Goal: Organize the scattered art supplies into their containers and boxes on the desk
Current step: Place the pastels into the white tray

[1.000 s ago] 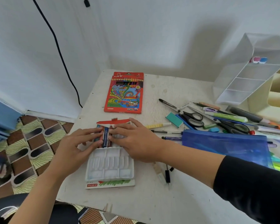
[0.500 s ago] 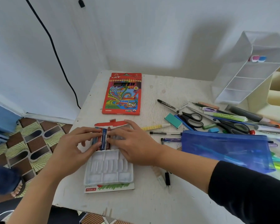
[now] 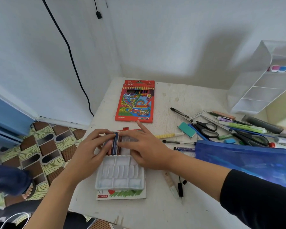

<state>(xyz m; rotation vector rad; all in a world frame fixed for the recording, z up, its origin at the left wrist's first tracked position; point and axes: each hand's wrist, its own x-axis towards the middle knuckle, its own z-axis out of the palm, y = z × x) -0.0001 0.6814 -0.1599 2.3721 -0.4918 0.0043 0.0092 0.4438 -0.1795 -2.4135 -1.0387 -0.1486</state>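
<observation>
A white plastic crayon tray (image 3: 120,176) lies on its flat box (image 3: 122,195) near the desk's front left. Several crayons sit in the tray's far end, among them a dark blue crayon (image 3: 114,143). My left hand (image 3: 89,147) pinches the blue crayon from the left between thumb and fingers. From the right, my right hand (image 3: 144,149) touches the crayons with straight fingers, and its index finger is raised toward the red coloured pencil box (image 3: 135,101). The hands hide most of the crayons.
Loose pens, a yellow pencil (image 3: 170,135), a teal eraser (image 3: 186,127) and two scissors (image 3: 206,128) are scattered to the right. A blue zip pouch (image 3: 243,161) lies at the right edge. A white organizer (image 3: 261,90) stands at the back right. Small pens (image 3: 180,187) lie by the tray.
Both hands stay at the tray's far end on the crayons. My right index finger has lifted off and points away from me.
</observation>
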